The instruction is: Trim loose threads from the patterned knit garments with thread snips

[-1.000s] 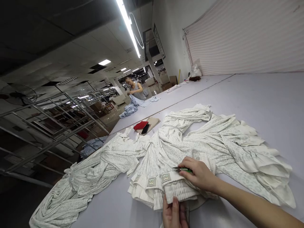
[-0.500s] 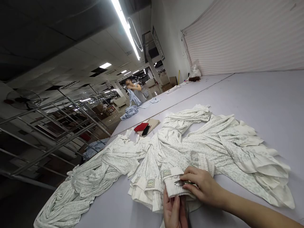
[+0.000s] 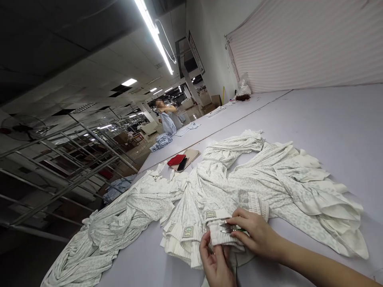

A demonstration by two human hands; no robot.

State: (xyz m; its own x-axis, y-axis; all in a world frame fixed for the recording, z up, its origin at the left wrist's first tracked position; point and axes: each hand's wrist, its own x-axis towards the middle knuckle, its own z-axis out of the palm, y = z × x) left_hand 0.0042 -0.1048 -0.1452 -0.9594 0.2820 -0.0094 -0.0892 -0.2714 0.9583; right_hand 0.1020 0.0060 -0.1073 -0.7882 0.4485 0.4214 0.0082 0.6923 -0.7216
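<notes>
My left hand (image 3: pixel 217 265) pinches the lower edge of a white ribbed waistband (image 3: pixel 220 238), with thumb in front and fingers at its left side. In my right hand (image 3: pixel 255 233) is a pair of thread snips (image 3: pixel 227 228); the metal blades point left and lie against the waistband. My right fingers also touch the fabric just above the blades. This band belongs to a pale green-and-white patterned garment and carries a small patch label (image 3: pixel 210 214). Beside it on the left, another ribbed band shows a similar green-and-grey label (image 3: pixel 188 232).
Piled pale patterned garments (image 3: pixel 131 215) spread over the light table (image 3: pixel 314 115). Beyond them lie a red cloth (image 3: pixel 176 160), a dark phone (image 3: pixel 182 164) and tan board (image 3: pixel 192 156). Metal racks (image 3: pixel 60 171) stand left. A co-worker (image 3: pixel 169 115) handles blue cloth at the far end.
My left fingers have shifted up and left around the waistband's side edge. The snips' blades have turned slightly and stay at the band. The view has moved a little.
</notes>
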